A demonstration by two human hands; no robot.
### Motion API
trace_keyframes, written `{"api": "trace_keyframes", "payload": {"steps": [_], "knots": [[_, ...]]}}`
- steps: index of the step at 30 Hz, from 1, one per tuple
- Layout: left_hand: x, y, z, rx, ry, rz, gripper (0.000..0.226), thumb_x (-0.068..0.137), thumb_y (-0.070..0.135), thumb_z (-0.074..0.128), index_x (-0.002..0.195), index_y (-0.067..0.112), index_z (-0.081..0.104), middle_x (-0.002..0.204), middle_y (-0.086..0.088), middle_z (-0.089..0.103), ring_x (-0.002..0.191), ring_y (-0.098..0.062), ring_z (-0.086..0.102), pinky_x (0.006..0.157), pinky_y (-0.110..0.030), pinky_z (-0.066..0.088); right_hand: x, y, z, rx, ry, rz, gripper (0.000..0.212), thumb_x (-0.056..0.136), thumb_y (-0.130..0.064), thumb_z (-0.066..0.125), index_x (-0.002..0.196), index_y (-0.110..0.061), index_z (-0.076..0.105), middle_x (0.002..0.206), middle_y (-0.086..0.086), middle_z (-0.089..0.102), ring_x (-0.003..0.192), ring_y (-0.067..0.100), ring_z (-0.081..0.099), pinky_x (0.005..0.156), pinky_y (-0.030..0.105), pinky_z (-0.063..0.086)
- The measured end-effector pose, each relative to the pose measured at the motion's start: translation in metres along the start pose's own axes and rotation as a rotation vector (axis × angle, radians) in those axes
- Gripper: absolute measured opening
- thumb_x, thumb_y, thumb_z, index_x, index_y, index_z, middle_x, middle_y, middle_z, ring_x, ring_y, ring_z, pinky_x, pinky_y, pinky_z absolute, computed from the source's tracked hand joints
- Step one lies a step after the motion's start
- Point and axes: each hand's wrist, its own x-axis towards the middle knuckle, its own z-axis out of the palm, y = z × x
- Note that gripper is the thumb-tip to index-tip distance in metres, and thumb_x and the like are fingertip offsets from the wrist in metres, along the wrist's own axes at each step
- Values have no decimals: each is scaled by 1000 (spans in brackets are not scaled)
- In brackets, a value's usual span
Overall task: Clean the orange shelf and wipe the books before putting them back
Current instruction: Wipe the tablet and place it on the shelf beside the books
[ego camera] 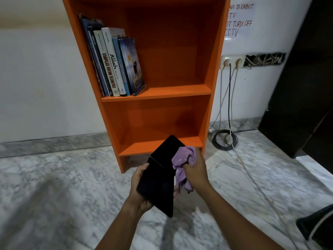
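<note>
— What's closest?
— The left hand [139, 186], fingers curled round a black book [158, 179] held low in front of the orange shelf [171, 92]. The right hand [195, 170] clutches a purple cloth [185, 157] against the book's right edge.
— Any writing?
— Inside the shelf, at left, the leaning books [113, 60] read "KOMPILASI HUKUM TELEMATIKA" and "Allah". Right of the shelf, a wall notice [239, 20] reads "DI CABUT", "TURN OFF", "CCTV". Below it, a socket [232, 61] trails cables [224, 139].
</note>
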Motion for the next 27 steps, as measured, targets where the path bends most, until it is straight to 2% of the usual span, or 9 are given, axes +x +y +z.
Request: {"api": "trace_keyframes", "payload": {"steps": [4, 7, 11, 14, 15, 17, 20, 24, 27], "knots": [[-6, 1, -8, 24, 52, -52, 61, 92, 41, 48, 140, 5, 56, 145, -32, 48, 140, -58, 31, 84, -61, 53, 5, 8, -17, 10, -150, 34, 41, 85, 17, 58, 106, -18, 65, 96, -1, 70, 88, 11, 69, 75, 25, 52], [-7, 8, -10, 170, 174, 40, 52, 87, 32, 56, 128, -1, 65, 119, -26, 68, 115, -47, 60, 94, -55, 51, 4, 7, -19, -41, -136, 1, 42, 88, 14, 55, 100, -25, 67, 90, -2, 70, 83, 11, 67, 72, 23, 51], [0, 37, -17, 955, 526, 251, 60, 77, 38, 82, 131, 18, 64, 125, -5, 70, 112, -25, 66, 102, -45, 50, 2, -5, -15, -136, 72, -124, 39, 84, 4, 55, 103, -28, 69, 84, 1, 69, 75, 20, 65, 61, 36, 51], [3, 51, -5, 1428, 795, 594, 20, 84, 41, 75, 100, 31, 71, 96, 10, 74, 96, -18, 69, 81, -35, 54, 2, -10, -9, -257, 221, -281, 24, 73, -7, 59, 87, -25, 66, 67, -1, 60, 61, 25, 57, 49, 42, 45], [2, 50, 8, 1354, 785, 642, 18, 86, 46, 71, 89, 29, 72, 86, 8, 75, 89, -20, 71, 74, -33, 53, 1, -11, -6, -295, 251, -348, 19, 75, -3, 63, 83, -21, 64, 68, -2, 56, 61, 24, 53, 50, 42, 42], [9, 44, 26, 831, 657, 407, 53, 86, 66, 61, 90, 14, 73, 82, -6, 75, 81, -30, 70, 66, -33, 52, -4, -13, 2, -334, 278, -489, 24, 76, 7, 70, 82, -14, 64, 75, -1, 55, 67, 21, 51, 55, 40, 41], [13, 30, 36, 171, 199, -16, 104, 72, 92, 44, 115, 0, 67, 112, -20, 71, 106, -38, 65, 96, -49, 49, -21, -14, 16, -314, 147, -664, 25, 79, 3, 80, 100, -10, 74, 94, 0, 65, 86, 9, 61, 72, 21, 48], [3, 31, 30, -191, 5, 111, 94, 83, 78, 53, 139, 2, 56, 143, -25, 53, 131, -41, 52, 118, -55, 30, -35, -5, 24, -371, -35, -731, 36, 79, -3, 76, 114, -13, 76, 112, 6, 73, 106, 14, 68, 89, 28, 57], [0, 37, 23, -231, -4, 168, 90, 85, 72, 56, 148, 9, 49, 157, -20, 38, 141, -39, 40, 120, -51, 28, -36, -12, 15, -342, -231, -728, 35, 81, -13, 68, 114, -21, 75, 114, 0, 74, 107, 0, 63, 92, 17, 52]]}}
